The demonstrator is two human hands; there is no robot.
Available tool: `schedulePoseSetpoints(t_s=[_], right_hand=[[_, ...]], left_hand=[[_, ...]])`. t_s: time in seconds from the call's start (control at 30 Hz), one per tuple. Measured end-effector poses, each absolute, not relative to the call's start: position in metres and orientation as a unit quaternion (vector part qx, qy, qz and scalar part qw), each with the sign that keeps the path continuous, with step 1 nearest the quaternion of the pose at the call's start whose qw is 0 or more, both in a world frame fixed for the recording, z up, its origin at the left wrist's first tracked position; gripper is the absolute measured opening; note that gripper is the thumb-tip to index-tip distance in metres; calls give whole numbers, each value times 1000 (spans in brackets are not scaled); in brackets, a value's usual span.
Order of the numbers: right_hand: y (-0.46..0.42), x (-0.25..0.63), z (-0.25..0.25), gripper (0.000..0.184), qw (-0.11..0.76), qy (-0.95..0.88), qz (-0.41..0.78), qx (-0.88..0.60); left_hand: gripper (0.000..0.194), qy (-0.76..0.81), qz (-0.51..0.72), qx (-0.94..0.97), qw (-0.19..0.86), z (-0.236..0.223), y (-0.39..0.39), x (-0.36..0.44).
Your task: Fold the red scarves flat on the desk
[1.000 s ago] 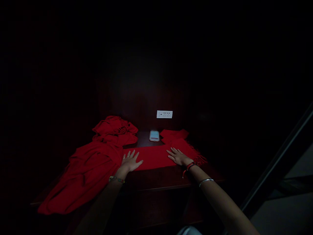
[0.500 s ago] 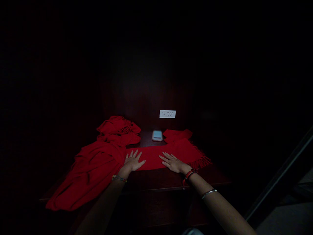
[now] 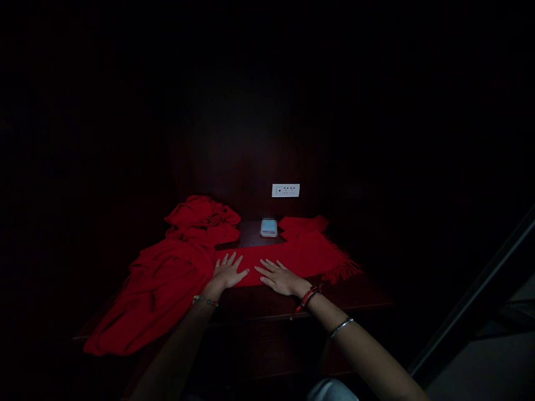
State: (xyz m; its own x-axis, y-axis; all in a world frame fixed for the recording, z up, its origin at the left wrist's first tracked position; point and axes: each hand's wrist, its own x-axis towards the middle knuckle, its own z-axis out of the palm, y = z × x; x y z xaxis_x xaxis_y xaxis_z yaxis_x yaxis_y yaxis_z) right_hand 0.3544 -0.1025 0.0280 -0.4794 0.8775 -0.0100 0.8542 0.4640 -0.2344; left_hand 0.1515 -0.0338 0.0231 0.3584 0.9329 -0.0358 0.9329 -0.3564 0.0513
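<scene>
A red fringed scarf (image 3: pixel 307 253) lies across a dark wooden surface, its fringe spread at the right end. Both palms face down on its flat middle stretch. My left hand (image 3: pixel 228 272) has its fingers spread, close to where the cloth bunches up. To the right of it, my right hand (image 3: pixel 280 277) also rests flat with fingers apart, and a short gap separates the two. Loose folds of red cloth (image 3: pixel 154 295) spill toward the front left. Whether they belong to the same scarf I cannot tell.
Behind on the left sits a crumpled heap of red fringed cloth (image 3: pixel 196 211). A small pale, blurred item (image 3: pixel 268 228) lies near the back panel, below a white socket plate (image 3: pixel 286 190). The dark wooden table edge (image 3: pixel 334 309) runs in front. Surroundings are very dark.
My right hand has slid left along the scarf, nearer to my left hand, which stays in place. The view has shifted slightly.
</scene>
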Motion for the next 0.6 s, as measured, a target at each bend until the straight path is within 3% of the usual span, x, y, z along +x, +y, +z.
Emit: schedulePoseSetpoints(t_s=[0.3, 0.47, 0.6], right_hand=[[-99, 434, 28, 58, 1, -761, 100, -641], [-97, 389, 32, 61, 66, -805, 93, -583], [-79, 342, 30, 61, 70, -837, 88, -535]], left_hand=[[75, 564, 1, 824, 44, 25, -34, 153], [75, 566, 7, 823, 43, 25, -34, 153], [73, 569, -3, 822, 34, 27, -36, 153]])
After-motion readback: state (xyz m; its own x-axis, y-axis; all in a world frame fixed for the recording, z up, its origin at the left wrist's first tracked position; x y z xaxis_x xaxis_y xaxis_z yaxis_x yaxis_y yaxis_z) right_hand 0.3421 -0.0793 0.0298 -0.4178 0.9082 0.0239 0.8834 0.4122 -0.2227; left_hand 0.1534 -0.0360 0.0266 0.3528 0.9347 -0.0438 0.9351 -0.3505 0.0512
